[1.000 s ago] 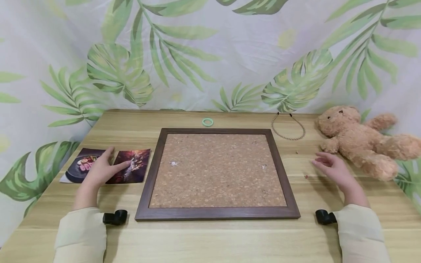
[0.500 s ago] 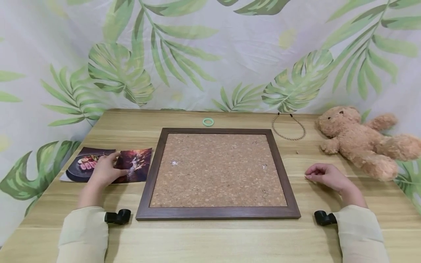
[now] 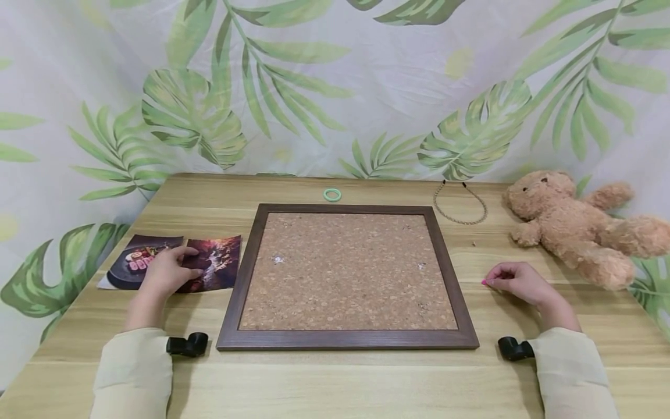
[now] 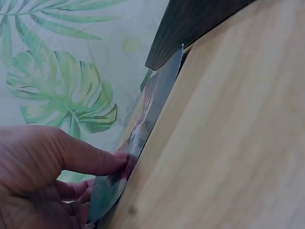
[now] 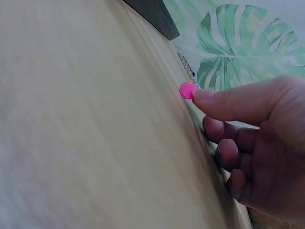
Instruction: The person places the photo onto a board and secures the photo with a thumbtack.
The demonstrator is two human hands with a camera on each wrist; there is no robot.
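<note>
My left hand (image 3: 166,272) is at the left edge of a dark red print (image 3: 217,263), lying left of the framed cork board (image 3: 348,267). In the left wrist view the thumb lies on the face of the print (image 4: 147,114), its edge lifted and bent, other fingers curled behind it. A second print, of food on a dark plate (image 3: 125,270), lies further left, partly covered by that hand. Right of the board my right hand (image 3: 520,282) pinches a pink thumbtack (image 5: 187,90) between thumb and index finger, low over the table.
A small tack-like piece (image 3: 474,244) lies beyond the right hand. A teddy bear (image 3: 570,224) is on its back at the right. A chain headband (image 3: 460,220) and a green ring (image 3: 332,195) are near the table's back edge, before a leaf-patterned curtain (image 3: 387,87).
The right hand has come down and left onto the table and picked up the pink thumbtack. The left hand has shifted slightly, its fingers drawing in at the red print's edge.
</note>
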